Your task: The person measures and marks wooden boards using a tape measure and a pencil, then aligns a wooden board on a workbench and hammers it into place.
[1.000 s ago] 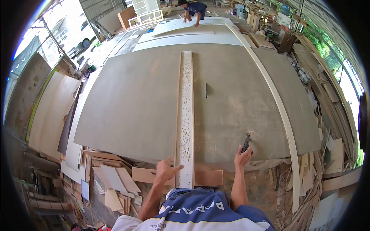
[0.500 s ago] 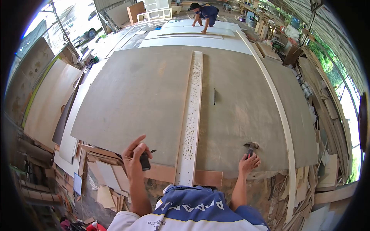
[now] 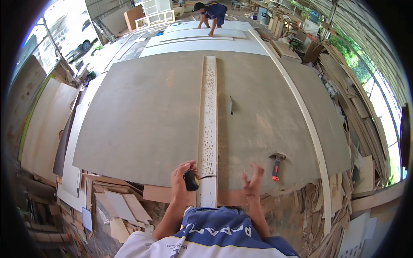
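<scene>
A black and yellow tape measure [image 3: 191,180] is gripped in my left hand [image 3: 179,177], its dark strap or tab reaching over the white speckled strip [image 3: 209,129]. My right hand [image 3: 253,180] is raised with spread fingers to the right of that strip, holding nothing. Beyond it, a hammer [image 3: 276,167] with a black and red handle lies on the large brown board [image 3: 142,116]. A thin dark object [image 3: 231,105] rests on the board, right of the strip.
A long pale wooden strip [image 3: 301,101] runs down the board's right side. Wood offcuts [image 3: 124,202] lie at the lower left, stacked planks [image 3: 365,112] at the right. Another person [image 3: 211,15] bends over white panels [image 3: 202,45] at the far end.
My right hand has let go of the hammer and moved left, opening. My left hand now has the tape measure and has come back right to the speckled strip.
</scene>
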`<state>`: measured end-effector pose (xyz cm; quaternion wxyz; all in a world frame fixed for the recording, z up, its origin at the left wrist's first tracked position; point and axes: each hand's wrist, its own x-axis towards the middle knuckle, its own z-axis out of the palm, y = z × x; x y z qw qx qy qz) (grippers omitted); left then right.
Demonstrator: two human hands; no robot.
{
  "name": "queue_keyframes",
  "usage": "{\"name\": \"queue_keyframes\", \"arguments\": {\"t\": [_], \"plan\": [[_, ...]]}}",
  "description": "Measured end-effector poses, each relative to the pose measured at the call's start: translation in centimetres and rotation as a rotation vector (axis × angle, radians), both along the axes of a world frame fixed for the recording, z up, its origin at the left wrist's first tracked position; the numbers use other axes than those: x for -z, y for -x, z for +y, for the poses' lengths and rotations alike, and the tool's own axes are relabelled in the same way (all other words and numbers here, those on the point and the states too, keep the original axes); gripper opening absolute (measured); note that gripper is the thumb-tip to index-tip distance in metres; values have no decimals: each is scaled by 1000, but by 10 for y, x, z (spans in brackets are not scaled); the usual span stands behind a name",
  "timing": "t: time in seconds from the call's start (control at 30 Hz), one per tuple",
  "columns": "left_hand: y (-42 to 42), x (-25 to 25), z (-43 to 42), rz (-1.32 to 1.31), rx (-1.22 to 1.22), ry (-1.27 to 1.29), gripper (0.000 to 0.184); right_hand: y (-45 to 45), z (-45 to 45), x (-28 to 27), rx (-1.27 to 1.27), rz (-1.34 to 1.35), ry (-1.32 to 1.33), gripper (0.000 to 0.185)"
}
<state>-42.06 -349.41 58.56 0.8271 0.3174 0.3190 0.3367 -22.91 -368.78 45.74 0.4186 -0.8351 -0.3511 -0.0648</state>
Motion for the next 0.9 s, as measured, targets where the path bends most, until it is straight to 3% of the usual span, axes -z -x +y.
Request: {"name": "queue_keyframes", "arguments": {"t": [0.1,0.13,0.2,0.3,0.4,0.47,0.57,0.73,0.8,0.87,0.9], "plan": [[-19,11,-7,-14,34,12,27,47,28,-58,-415,358,-152,69],[-24,16,-11,-29,24,28,25,62,34,-65,-402,365,-154,69],[-31,23,-18,8,81,-20,24,83,46,-72,-650,683,-306,76],[-35,30,-30,73,214,-45,23,108,60,-64,-577,689,-439,79],[-39,41,-36,-13,268,-31,27,104,53,-47,-455,672,-349,77],[-40,49,-40,-27,311,-18,32,100,47,-49,-449,792,-419,73],[-50,60,-48,-52,384,-184,42,91,39,-51,-393,815,-448,69],[-72,63,-69,-52,370,-223,42,66,17,-50,-279,897,-457,63],[-87,72,-73,77,322,-341,43,47,5,-38,-224,962,-465,61],[-105,96,-69,119,217,-349,42,22,-13,-28,-146,1022,-712,59],[-110,116,-61,265,141,-458,42,6,-25,-31,-104,1025,-722,58]]}}
